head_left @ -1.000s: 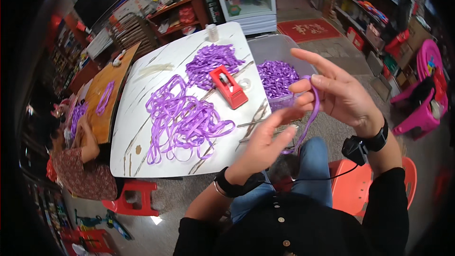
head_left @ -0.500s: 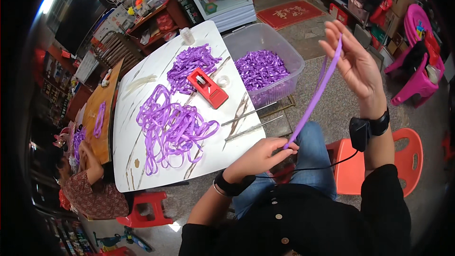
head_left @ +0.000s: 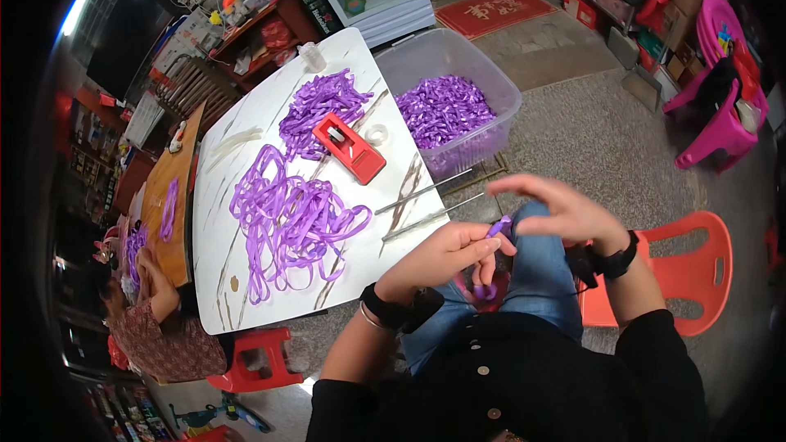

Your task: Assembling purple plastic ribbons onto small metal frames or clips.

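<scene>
My left hand point(head_left: 468, 250) pinches a purple ribbon point(head_left: 499, 225) over my lap, and the ribbon is gathered about its fingers with a loop hanging below them. Just right of it, my right hand point(head_left: 557, 209) is raised with thumb and fingers apart, holding nothing that I can see. On the white marbled table point(head_left: 225, 245) to the left lies a loose tangle of purple ribbon loops point(head_left: 299, 225). Beyond it sits a heap of purple ribbon pieces point(head_left: 323, 106). A red tape dispenser point(head_left: 350, 147) and a clear roll of tape point(head_left: 376, 135) lie beside that heap.
A clear plastic tub point(head_left: 503, 110) full of small folded purple ribbons stands at the table's right side. Two metal rods point(head_left: 417, 225) jut from the table edge. A co-worker point(head_left: 160, 319) sits at a wooden table on the left. An orange chair point(head_left: 696, 274) is at my right.
The ribbon was stretched upward between my hands; now it is gathered at my left hand. My right hand has come down and left, away from the ribbon, with its fingers spread.
</scene>
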Available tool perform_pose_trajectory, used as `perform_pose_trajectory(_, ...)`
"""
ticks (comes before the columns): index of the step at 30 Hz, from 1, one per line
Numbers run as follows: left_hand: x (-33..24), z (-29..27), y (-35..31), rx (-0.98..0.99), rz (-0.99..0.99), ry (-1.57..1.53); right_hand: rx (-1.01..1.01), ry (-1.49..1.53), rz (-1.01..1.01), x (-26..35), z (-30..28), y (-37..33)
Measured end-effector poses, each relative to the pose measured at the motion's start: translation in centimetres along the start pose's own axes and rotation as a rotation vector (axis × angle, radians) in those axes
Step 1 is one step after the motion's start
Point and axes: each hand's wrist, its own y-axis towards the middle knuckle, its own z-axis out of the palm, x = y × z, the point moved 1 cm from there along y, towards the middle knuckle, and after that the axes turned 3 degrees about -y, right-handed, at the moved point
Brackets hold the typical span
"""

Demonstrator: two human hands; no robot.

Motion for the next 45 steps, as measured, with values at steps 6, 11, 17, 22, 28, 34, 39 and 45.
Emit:
perform_pose_trajectory(6,0.3,-0.6,-0.5,-0.011,-0.013,-0.182,0.203,0.501,0.214,-0.2,2.1,0.6)
perform_pose_trajectory(11,1.0,-1.4,-1.2,-0.108,-0.054,-0.421,0.122,0.324,0.18,-0.5,2.3,1.4)
perform_pose_trajectory(17,1.6,-2.2,-0.9,-0.117,0.013,-0.356,0.301,0.268,0.211,-0.4,1.4,1.9)
perform_pose_trajectory(22,1.6,-2.1,-0.7,-0.199,0.04,-0.352,0.445,0.552,0.381,-0.8,1.0,1.8)
perform_pose_trajectory(28,0.9,-2.2,-0.9,-0.212,0.024,-0.157,0.384,0.49,0.353,-1.3,1.3,1.8)
perform_pose_trajectory(34,1.2,-1.4,-0.8,-0.575,0.47,0.836,0.327,0.472,0.419,-1.3,1.4,2.1)
perform_pose_trajectory(39,1.0,-0.6,-1.3,-0.757,0.547,1.151,0.185,0.368,0.294,-0.9,1.8,1.9)
perform_pose_trajectory(45,0.7,-0.4,-2.1,-0.853,0.46,0.992,-0.087,-0.26,-0.143,0.2,1.9,1.8)
